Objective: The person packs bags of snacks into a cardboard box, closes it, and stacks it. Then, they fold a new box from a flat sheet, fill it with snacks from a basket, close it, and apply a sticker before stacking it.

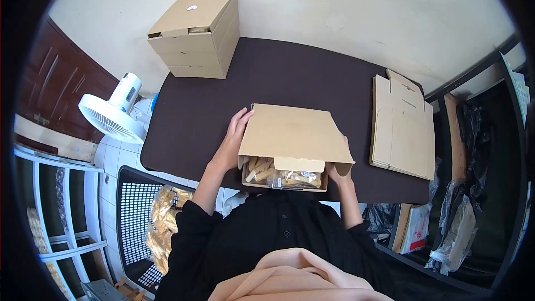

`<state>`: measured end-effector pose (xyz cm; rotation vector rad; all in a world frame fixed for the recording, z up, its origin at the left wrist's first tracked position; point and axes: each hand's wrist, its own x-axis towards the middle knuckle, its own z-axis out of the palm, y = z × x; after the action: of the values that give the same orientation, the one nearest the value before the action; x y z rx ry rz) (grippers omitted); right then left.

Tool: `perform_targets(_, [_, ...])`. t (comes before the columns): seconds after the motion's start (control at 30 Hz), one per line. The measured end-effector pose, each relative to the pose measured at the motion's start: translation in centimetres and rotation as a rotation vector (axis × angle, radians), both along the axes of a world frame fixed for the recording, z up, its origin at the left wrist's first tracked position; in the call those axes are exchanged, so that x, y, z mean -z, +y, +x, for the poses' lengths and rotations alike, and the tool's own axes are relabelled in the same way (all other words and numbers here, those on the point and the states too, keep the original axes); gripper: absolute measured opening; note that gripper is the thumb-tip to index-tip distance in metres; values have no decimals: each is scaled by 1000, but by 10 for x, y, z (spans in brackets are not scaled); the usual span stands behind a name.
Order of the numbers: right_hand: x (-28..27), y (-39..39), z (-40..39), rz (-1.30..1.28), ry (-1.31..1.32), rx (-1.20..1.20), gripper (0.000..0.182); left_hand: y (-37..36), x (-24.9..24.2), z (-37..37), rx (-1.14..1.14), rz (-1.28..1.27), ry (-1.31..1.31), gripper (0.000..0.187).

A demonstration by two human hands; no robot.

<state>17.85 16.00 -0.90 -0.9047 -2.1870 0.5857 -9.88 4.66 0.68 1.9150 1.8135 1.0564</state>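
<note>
A cardboard box (295, 131) sits at the table's near edge, close to my body. Its lid is folded over the top, but the front side gapes, with the tuck flap (299, 164) hanging loose. Through the gap show clear plastic packs of pale yellow-brown pieces (259, 171). My left hand (230, 142) holds the box's left side, fingers along the lid's edge. On the opposite side my right hand (340, 170) grips near the front corner; the lid's side flap hides part of its fingers.
Several closed boxes (195, 58) are stacked at the back left of the dark table (295, 69). Flattened cardboard boxes (404, 128) lie at the right. A white fan (114, 114) and black basket (136, 206) with a plastic bag (161, 228) stand left; shelving (507, 178) stands right.
</note>
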Motion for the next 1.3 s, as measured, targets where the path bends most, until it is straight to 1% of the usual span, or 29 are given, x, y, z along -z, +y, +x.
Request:
perform_targets(0.03, [-9, -5, 0, -4, 0, -4, 51, -6, -7, 4, 9, -37, -67, 89])
perform_targets(0.07, [-14, -10, 2, -82, 24, 26, 59, -10, -12, 7, 7, -41, -67, 89])
perform_targets(0.1, [-19, -16, 3, -162, 47, 58, 68, -15, -17, 10, 26, -28, -151, 94])
perform_targets(0.13, [-25, -21, 5, -167, 46, 58, 68, -19, -18, 13, 46, -14, -236, 100])
perform_targets(0.17, [-29, -26, 7, -217, 41, 39, 76, -23, -11, 14, 45, -23, -269, 102])
perform_targets(0.2, [-33, -29, 8, -264, 37, 20, 83, -28, -10, 17, 46, -24, -269, 102])
perform_targets(0.23, [-35, -33, 11, -265, 36, 21, 83, -34, -8, 22, 62, -31, -338, 102])
perform_targets(0.27, [-36, -37, 14, -281, 40, -18, 90, -41, -7, 26, 77, -40, -408, 102])
perform_targets(0.3, [-36, -42, 18, -299, 42, -59, 96, -47, -3, 29, 72, -28, -404, 103])
perform_targets(0.33, [-36, -46, 22, -306, 36, -62, 96, -53, 0, 31, 67, -35, -410, 103])
perform_targets(0.4, [-36, -55, 29, -300, 62, -172, 100, -66, 3, 37, 74, -48, -368, 104])
perform_targets(0.47, [-31, -62, 29, -304, 56, -162, 97, -68, 18, 48, 29, -24, -388, 106])
perform_targets(0.53, [-18, -70, 23, -264, 82, -84, 91, -65, 29, 64, -123, 152, -437, 101])
perform_targets(0.57, [-17, -73, 18, -269, 96, -35, 87, -63, 39, 67, -126, 145, -438, 101])
perform_targets(0.63, [-13, -73, 16, -263, 101, -27, 85, -57, 50, 69, -246, 189, -446, 91])
perform_targets(0.67, [-11, -73, 15, -250, 108, -15, 84, -58, 54, 68, -246, 183, -446, 91])
perform_targets(0.73, [-10, -74, 15, -255, 100, -8, 81, -58, 51, 70, -310, 163, -404, 81])
perform_targets(0.83, [-10, -74, 14, -262, 96, 1, 77, -58, 48, 72, -318, 160, -411, 76])
perform_targets(0.97, [-8, -76, 13, -258, 91, 12, 75, -64, 54, 67, -270, 131, -453, 76])
perform_targets(1.03, [-7, -76, 13, -257, 92, 9, 75, -67, 50, 64, -166, 121, -464, 80])
perform_targets(1.13, [-12, -77, 12, -272, 91, 5, 74, -71, 44, 62, -111, 95, -466, 84])
perform_targets(1.3, [-9, -77, 13, -265, 49, 12, 73, -70, 41, 64, -102, 105, -474, 91])
